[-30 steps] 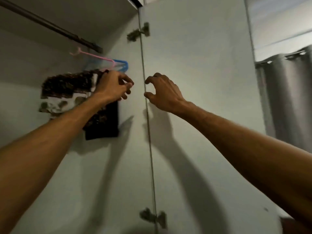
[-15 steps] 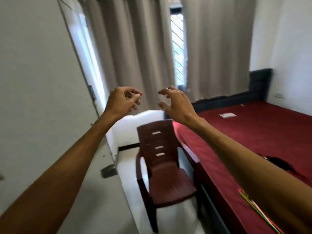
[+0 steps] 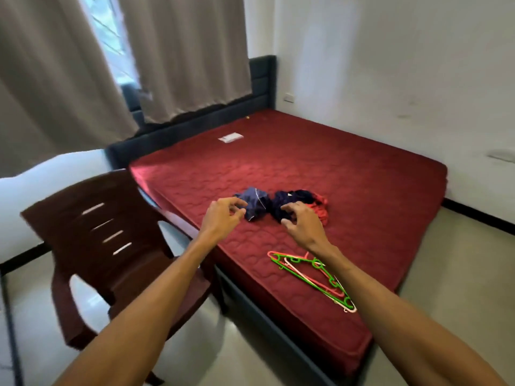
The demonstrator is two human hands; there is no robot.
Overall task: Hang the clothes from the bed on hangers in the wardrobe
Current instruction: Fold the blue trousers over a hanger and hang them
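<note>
Our left hand and right hand, empty and loosely curled, hover near the clothes, likely soft and light; we would pinch a fold.

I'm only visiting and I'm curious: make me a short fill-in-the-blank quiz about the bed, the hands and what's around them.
1. The clothes lie on a ___ mattress.
2. The left hand and the right hand both hold ___.
3. As the person sees it, the brown chair stands to the ___ of the bed.
4. The hangers lie ___ the clothes and the person.

Missing words: red; nothing; left; between.
</note>
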